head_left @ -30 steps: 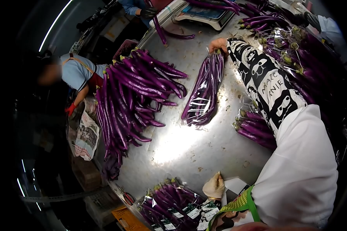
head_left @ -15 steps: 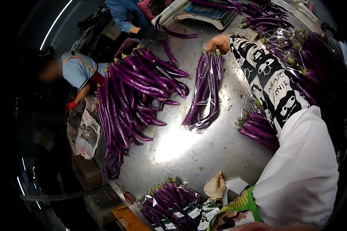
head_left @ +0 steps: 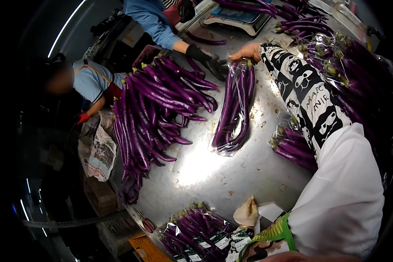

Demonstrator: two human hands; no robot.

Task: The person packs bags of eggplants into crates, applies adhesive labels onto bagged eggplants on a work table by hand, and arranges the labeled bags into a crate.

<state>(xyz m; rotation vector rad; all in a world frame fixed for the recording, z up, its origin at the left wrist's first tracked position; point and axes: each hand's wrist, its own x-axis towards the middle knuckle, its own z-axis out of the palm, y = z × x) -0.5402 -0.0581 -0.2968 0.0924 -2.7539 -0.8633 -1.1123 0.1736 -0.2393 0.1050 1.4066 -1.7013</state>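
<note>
There's moving room on the scuffed metal table (head_left: 266,174) between the loose eggplants (head_left: 157,100) at left and the near edge. At far middle, the bare right hand (head_left: 248,51) has its fingers gripping the top of a crinkly clear bag of eggplants (head_left: 235,105), a co-worker's black glove (head_left: 210,63) close by. The patterned sleeve (head_left: 301,83) reads "MARC". The left hand (head_left: 246,213), gloved, bunches its fingers; around what, I can't tell.

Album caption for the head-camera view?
Right hand gripping bagged eggplants beside a co-worker's black-gloved hand over a metal table.
</note>
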